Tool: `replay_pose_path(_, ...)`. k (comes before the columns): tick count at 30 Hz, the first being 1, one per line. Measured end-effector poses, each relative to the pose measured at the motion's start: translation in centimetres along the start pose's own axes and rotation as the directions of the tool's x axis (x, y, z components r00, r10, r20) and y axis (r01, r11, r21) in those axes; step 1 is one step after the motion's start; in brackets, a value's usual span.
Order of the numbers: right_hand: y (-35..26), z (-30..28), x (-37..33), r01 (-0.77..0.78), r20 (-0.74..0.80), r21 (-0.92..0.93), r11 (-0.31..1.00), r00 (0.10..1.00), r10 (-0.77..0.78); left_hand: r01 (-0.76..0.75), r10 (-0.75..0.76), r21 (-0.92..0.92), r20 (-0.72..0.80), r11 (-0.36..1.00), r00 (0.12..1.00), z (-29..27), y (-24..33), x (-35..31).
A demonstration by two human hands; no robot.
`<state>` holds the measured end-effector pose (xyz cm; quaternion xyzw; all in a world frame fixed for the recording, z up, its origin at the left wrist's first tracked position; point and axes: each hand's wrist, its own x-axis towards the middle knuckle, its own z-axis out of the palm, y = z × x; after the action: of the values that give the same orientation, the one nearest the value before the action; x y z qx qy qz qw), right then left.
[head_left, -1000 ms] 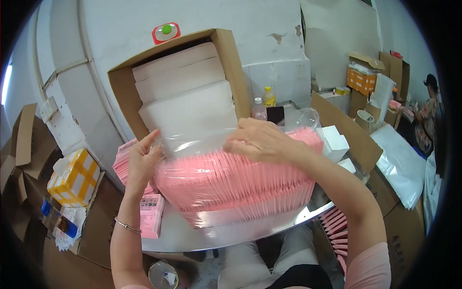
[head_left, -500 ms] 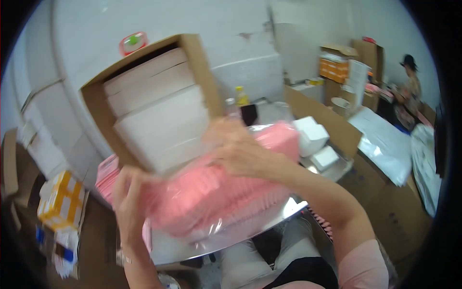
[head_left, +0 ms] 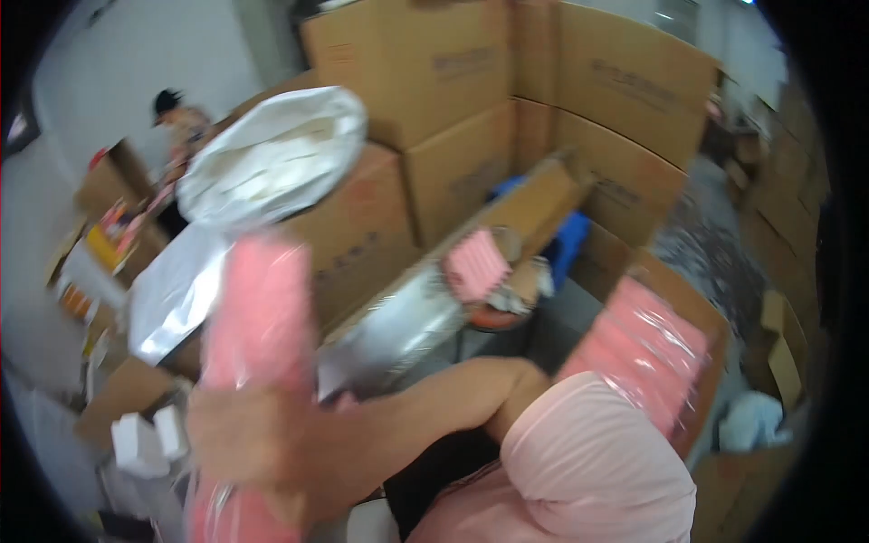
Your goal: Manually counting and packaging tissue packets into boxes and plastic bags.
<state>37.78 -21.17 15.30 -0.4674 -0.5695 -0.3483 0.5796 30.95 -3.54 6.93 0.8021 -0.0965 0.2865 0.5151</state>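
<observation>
A long pink bundle [head_left: 262, 312] in clear plastic stands upright at the left of the head view, smeared by motion. What the pink material is, I cannot tell. My right hand [head_left: 258, 443] reaches across from the right and is closed round the bundle below its middle, with the forearm level. Part of the bundle shows below the hand. My left hand is out of sight. Off to the right, more pink plastic-wrapped packs [head_left: 638, 353] lie in an open carton [head_left: 711, 317].
Large brown cartons [head_left: 466, 72] are stacked ahead. A white sack [head_left: 272, 167] with pale contents stands at the upper left, with a person [head_left: 186, 127] beyond. A pink stack [head_left: 477, 265] lies near a silvery plastic-covered surface [head_left: 407, 312]. White boxes [head_left: 140, 443] sit at the lower left.
The view has swung right, from the table and white-filled carton to the cartons and packed pink bundles. The pink bundle, earlier lying between both hands, is now upright in my right hand.
</observation>
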Motion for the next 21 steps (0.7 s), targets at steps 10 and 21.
replay_pose_path(10, -25.1, -29.8, -10.7, -0.375, -0.403, -0.893, -0.25, 0.912, 0.072, 0.428, -0.146, -0.264, 0.682, 0.865, 0.717, 14.6, 0.2, -0.3)
replay_pose_path(21, -32.0, -34.6, -43.6, -0.63, -0.88, -0.474, -0.615, 0.338, 0.333, 0.559, -0.296, -0.069, 0.791, 0.826, 0.535, 18.1, -12.4, -6.6)
